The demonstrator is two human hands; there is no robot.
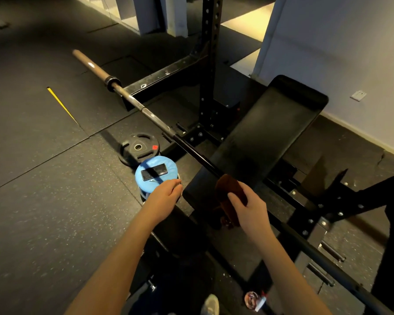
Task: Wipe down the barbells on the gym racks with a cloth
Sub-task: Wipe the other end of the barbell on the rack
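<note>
Dark rubber gym floor, black rack over a padded bench. Barbell lies across the rack; right hand fingers grip a brown cloth wrapped on its shaft, left hand loosely curled, holding nothing. Probably wiping mid-shaft; next move calls for sliding the cloth toward the sleeve.

Head-worn and wide-angle, looking forward and down from close above the barbell, with the bench just beyond it.

Brown cloth, black bench, blue stool.
</note>
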